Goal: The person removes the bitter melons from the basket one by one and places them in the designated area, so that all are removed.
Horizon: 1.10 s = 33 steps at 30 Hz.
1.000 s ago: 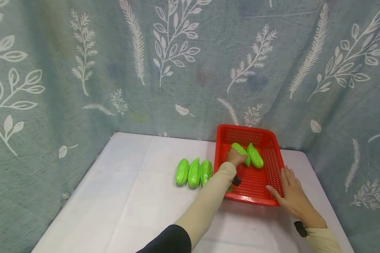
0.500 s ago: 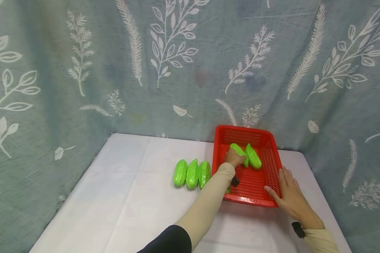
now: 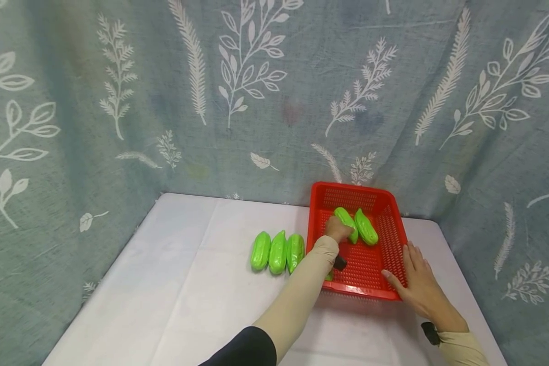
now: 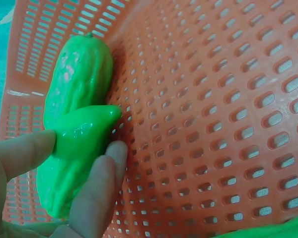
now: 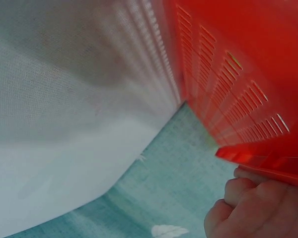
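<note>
My left hand (image 3: 338, 230) reaches into the red plastic basket (image 3: 359, 291). It grips a glossy green toy bitter melon (image 4: 77, 148), thumb on one side and fingers on the other. The melon's pointed tip sticks out past the fingers in the left wrist view. A second bitter melon (image 3: 366, 227) lies right of it in the basket. Under my left wrist shows a bit of another green one (image 3: 329, 276), mostly hidden. My right hand (image 3: 422, 284) rests at the basket's right front corner, fingers straight along the outer side, thumb over the rim.
Left of the basket, three green bitter melons (image 3: 277, 252) lie side by side on the white tablecloth (image 3: 201, 295); my left forearm crosses close by them. A grey-green leaf-patterned curtain (image 3: 274, 147) borders the table at the back and sides.
The held bitter melon has turned slightly and sits a little closer to its neighbour. The left hand has shifted only slightly; the right hand stays at the basket's corner.
</note>
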Motion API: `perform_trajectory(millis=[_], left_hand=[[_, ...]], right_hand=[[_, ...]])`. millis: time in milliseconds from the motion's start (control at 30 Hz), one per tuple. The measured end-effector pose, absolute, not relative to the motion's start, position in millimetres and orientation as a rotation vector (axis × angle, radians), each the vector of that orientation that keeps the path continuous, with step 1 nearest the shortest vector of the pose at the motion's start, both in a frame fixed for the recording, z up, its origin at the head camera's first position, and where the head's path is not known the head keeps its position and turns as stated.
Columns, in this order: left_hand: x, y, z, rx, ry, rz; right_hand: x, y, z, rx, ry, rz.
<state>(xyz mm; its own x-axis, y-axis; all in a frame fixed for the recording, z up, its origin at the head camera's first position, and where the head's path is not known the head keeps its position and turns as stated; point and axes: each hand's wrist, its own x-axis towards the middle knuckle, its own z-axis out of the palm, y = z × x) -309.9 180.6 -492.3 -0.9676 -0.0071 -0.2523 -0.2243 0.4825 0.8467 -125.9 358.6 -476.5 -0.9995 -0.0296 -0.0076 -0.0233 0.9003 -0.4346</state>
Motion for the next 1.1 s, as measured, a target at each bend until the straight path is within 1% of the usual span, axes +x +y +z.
perform_trajectory(millis=[433,733,967,1100], left_hand=[[-308.1,177.5,-483.2,-0.264,2.322,1.615],[-303.6,167.5,-466.4,-0.159,2.204,1.750],[-286.5,157.4,-438.0,-0.053,2.160,1.753],[-282.0,149.4,-428.9,0.017,2.122,1.760]], right_hand=[[-124.1,356.1,-475.0,-0.049,3.050,-0.689],[-123.3,359.8,-476.9,-0.045,3.036,-0.664],[-124.2,361.1,-476.2,-0.061,3.050,-0.655],[-124.8,359.6,-476.2,-0.075,3.050,-0.660]])
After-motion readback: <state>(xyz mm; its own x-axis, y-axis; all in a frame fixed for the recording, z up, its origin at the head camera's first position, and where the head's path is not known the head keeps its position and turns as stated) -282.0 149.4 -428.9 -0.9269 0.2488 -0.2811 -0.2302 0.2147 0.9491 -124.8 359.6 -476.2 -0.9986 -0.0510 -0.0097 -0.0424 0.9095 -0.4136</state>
